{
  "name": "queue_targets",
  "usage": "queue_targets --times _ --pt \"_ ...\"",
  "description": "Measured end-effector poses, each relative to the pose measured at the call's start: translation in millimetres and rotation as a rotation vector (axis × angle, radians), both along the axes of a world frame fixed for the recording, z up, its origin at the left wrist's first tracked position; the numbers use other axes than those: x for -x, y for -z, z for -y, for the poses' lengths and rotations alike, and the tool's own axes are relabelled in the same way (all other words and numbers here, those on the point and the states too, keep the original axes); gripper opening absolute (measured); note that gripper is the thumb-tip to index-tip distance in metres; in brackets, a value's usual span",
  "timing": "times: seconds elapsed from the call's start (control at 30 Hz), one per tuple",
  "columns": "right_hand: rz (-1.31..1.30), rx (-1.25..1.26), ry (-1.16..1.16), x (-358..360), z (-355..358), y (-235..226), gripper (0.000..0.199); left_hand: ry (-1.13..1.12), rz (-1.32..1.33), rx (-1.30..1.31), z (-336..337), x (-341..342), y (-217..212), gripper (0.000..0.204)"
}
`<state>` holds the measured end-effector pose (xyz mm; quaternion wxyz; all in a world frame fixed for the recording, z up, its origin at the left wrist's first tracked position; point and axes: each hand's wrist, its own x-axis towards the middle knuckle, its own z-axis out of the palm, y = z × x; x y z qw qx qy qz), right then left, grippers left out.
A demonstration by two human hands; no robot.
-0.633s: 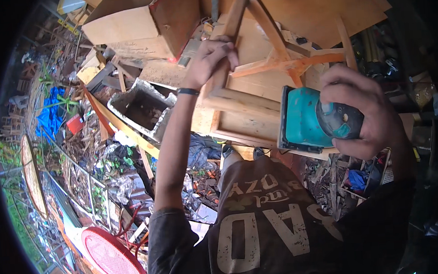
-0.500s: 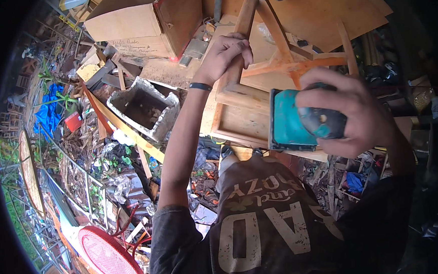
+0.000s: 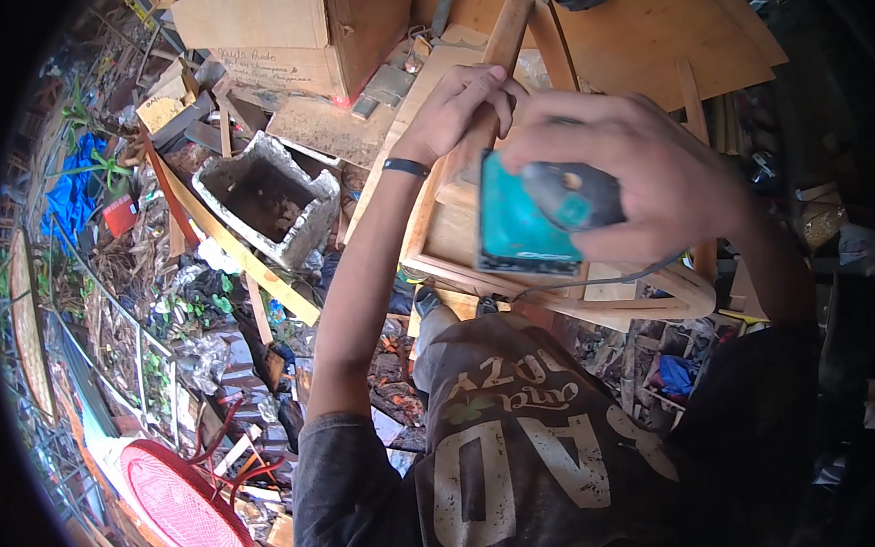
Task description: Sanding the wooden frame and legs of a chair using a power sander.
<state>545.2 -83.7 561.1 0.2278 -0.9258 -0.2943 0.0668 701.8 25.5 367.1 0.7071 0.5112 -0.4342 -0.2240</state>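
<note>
My left hand (image 3: 463, 111) is wrapped round a bar of a bare wooden frame (image 3: 511, 30), which looks like part of a chair. In my right hand (image 3: 641, 166), somewhat blurred, is a teal and black electric sander (image 3: 519, 218). Its square base lies over the frame just below and to the right of my left hand; whether the pad touches the wood is hidden. A dark cord (image 3: 648, 273) runs beneath the sander. The curved end of a wooden part (image 3: 694, 296) shows to the right, under my right forearm.
A large cardboard box (image 3: 274, 63) stands at the far left of the work surface. Left of the frame is a broken-edged white foam box (image 3: 319, 216). A red round stool (image 3: 186, 504) stands lower left. Wood scraps and litter cover the ground. A plywood sheet (image 3: 683, 28) leans behind.
My right hand has moved the sander left, closer to my left hand, uncovering the curved wooden part and the cord. My left hand keeps its hold on the frame. The view has shifted slightly.
</note>
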Motion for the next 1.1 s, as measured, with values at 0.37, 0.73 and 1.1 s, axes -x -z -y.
queue_targets --times 0.37,0.73,1.1 --pt "0.062 0.042 -0.08 -8 -11 0 0.055 -0.267 0.106 0.119 -1 21 -11 0.049" --pt "0.16 -0.007 -0.136 -18 -11 0 0.056 -0.132 0.288 0.124 17 5 1 0.049" --pt "0.14 0.063 -0.159 -15 -10 0 0.055 -0.24 0.161 0.125 19 12 -7 0.055"
